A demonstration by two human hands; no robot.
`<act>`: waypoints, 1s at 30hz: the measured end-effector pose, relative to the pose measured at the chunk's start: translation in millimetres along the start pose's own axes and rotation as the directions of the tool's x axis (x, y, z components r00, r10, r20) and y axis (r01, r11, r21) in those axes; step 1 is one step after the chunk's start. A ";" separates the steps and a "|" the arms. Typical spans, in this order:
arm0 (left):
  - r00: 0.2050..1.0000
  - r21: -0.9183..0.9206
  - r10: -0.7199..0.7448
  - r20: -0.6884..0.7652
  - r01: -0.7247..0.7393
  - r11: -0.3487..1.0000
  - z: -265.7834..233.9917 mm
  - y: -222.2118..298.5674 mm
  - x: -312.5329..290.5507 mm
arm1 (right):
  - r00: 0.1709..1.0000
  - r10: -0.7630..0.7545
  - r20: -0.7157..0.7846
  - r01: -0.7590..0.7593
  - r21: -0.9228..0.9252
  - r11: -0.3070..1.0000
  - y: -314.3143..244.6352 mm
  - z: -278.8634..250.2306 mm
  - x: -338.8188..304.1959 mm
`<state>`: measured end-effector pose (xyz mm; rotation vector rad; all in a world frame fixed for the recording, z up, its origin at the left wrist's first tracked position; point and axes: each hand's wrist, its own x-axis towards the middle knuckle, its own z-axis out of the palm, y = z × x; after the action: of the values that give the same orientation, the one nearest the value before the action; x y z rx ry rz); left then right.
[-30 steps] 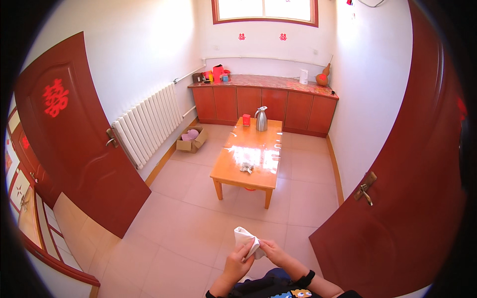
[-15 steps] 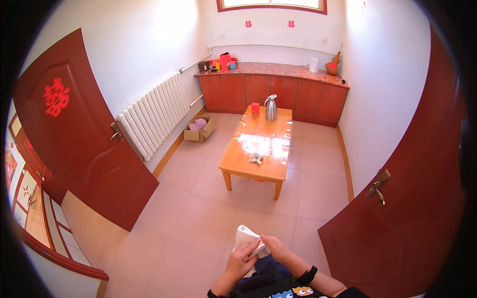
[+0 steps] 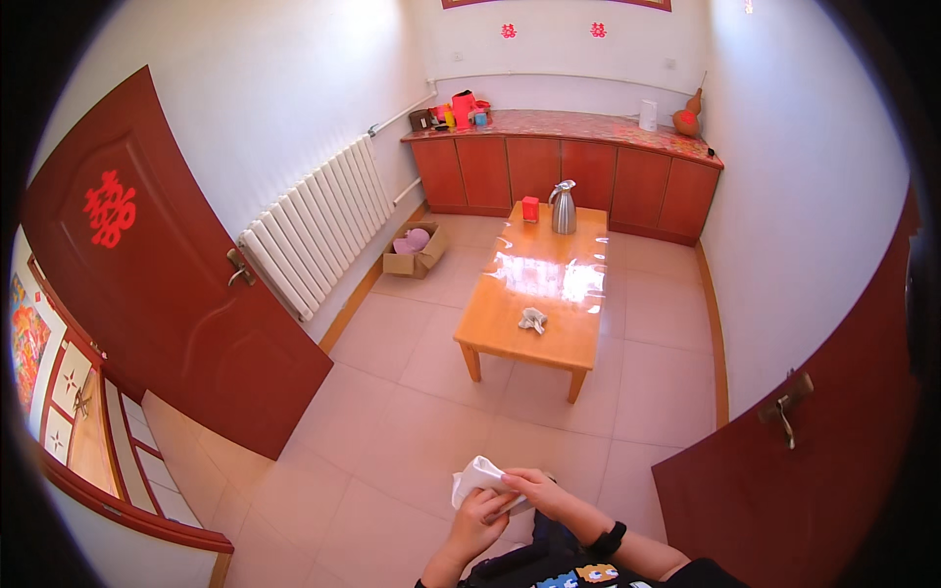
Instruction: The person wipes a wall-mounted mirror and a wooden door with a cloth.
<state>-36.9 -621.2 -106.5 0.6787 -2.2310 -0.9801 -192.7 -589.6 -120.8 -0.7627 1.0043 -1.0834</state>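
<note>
Low in front of my body I hold a white folded cloth [image 3: 475, 478], whose rounded upper edge stands up past my fingers. My left hand [image 3: 478, 521] grips it from the near side, fingers bent over its lower part. From the right, my right hand [image 3: 539, 492] pinches its right side with thumb and fingers. Part of the cloth is hidden behind both hands. Beyond them stands a wooden table [image 3: 490, 323] bearing a crumpled pale cloth [image 3: 532, 320], a metal thermos jug [image 3: 563, 208] and a small red box [image 3: 530, 209].
An open brown door [image 3: 167, 294] stands at left, another door [image 3: 804, 490] at right. A white radiator [image 3: 319, 225] lines the left wall, a cardboard box [image 3: 416, 263] beside it. Along the back run red-brown cabinets [image 3: 534, 167] with a gourd [image 3: 688, 116] on top.
The view has turned, so the table and cabinets sit further right. My right hand has slid further over the cloth; both hands still hold it.
</note>
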 end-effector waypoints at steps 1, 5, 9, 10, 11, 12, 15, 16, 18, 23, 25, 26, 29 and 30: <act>1.000 0.003 0.002 -0.004 -0.002 1.000 3.5 -4.6 10.2 | 0.998 0.044 -0.041 -0.044 -0.009 0.999 -2.3 -10.8 7.9; 0.935 -0.194 -0.353 0.024 0.351 0.916 10.1 -23.0 49.8 | 0.998 -0.032 -0.047 0.030 -0.028 0.999 -23.1 -45.4 36.5; 0.886 -0.583 -0.454 0.090 0.416 0.698 11.0 -43.4 103.3 | 0.995 -0.029 0.100 0.040 -0.106 0.994 -32.8 -90.2 71.8; 0.878 -0.712 -0.467 0.110 0.397 0.578 9.2 -47.3 116.7 | 0.989 -0.024 0.143 0.028 -0.027 0.999 -43.1 -94.9 79.1; 0.874 -0.712 -0.476 0.094 0.393 0.582 7.2 -49.6 129.5 | 0.980 0.027 0.196 -0.014 -0.064 0.998 -56.0 -100.9 86.3; 0.872 -0.791 -0.482 0.084 0.352 0.501 5.1 -51.3 142.1 | 0.974 0.013 0.228 0.009 -0.096 0.995 -68.7 -103.3 94.5; 0.852 -0.879 -0.518 0.071 0.299 0.372 0.0 -50.0 177.7 | 0.969 0.032 0.245 0.010 -0.170 0.985 -82.5 -118.5 123.3; 0.851 -0.882 -0.522 0.060 0.290 0.372 -0.9 -49.5 187.6 | 0.974 0.059 0.220 -0.011 -0.215 0.977 -83.2 -123.3 133.1; 0.840 -0.882 -0.541 0.030 0.278 0.382 0.7 -50.6 200.0 | 0.967 0.079 0.243 -0.036 -0.176 0.984 -86.6 -134.4 147.8; 0.755 -0.863 -0.650 -0.089 0.267 0.428 0.0 -64.8 214.6 | 0.969 0.211 0.130 -0.188 -0.171 0.967 -83.3 -156.4 186.8; 0.718 -0.853 -0.685 -0.123 0.277 0.443 -4.9 -72.7 210.1 | 0.979 0.135 0.154 -0.116 -0.130 0.985 -77.9 -160.1 199.1; 0.689 -0.848 -0.711 -0.142 0.286 0.447 -7.6 -76.9 208.9 | 0.982 0.179 0.062 -0.173 -0.096 0.980 -82.6 -160.0 202.4; 0.569 -0.814 -0.765 -0.303 0.262 0.518 -14.5 -82.6 210.9 | 0.986 0.087 -0.141 -0.069 0.129 0.989 -81.8 -164.7 217.8; 0.554 -0.815 -0.754 -0.354 0.213 0.539 -16.7 -84.5 214.9 | 0.984 0.066 -0.168 -0.043 0.136 0.990 -78.8 -169.7 226.8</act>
<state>-155.6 -819.7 -94.7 1.1472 -0.8293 -1.4498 -346.1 -834.2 -176.5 -0.5382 1.0816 -1.1702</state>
